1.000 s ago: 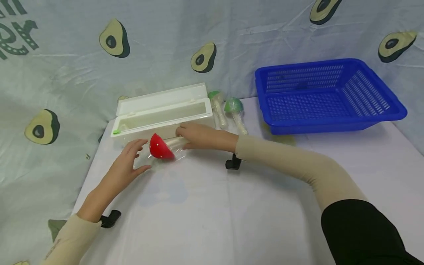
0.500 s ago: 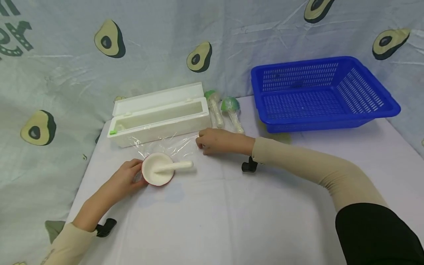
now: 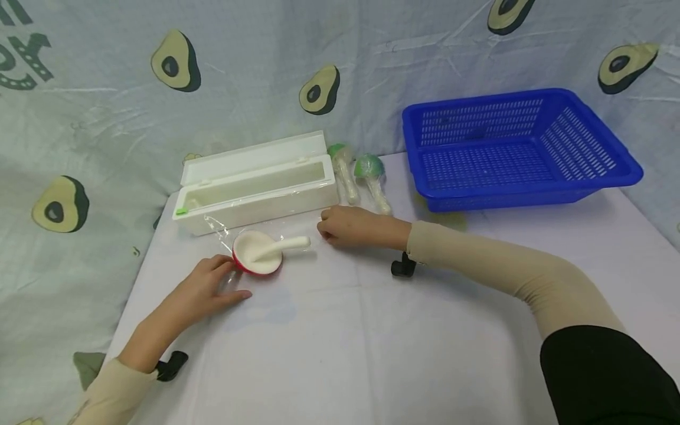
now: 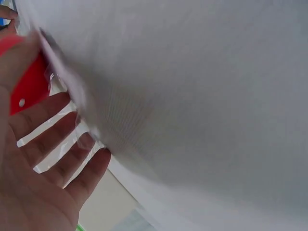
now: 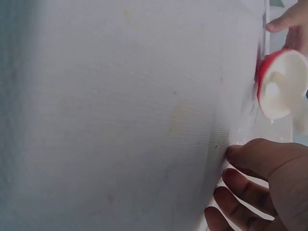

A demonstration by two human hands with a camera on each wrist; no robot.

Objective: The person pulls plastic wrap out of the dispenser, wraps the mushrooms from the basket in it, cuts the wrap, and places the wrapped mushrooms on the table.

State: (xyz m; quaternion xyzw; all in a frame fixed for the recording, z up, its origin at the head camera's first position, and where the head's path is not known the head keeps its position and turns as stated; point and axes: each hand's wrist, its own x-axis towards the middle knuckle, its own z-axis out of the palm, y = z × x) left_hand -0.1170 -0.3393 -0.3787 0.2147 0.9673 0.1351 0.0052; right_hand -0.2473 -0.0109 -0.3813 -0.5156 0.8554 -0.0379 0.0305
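Lying sideways, the toy mushroom (image 3: 264, 255) points its stem right.

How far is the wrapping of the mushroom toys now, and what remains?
Two green mushrooms beside the white film box look wrapped already. The red mushroom lies on pulled-out cling film; the left hand is beside its cap, the right hand at the film's edge. It is still unwrapped. The blue basket holds nothing.
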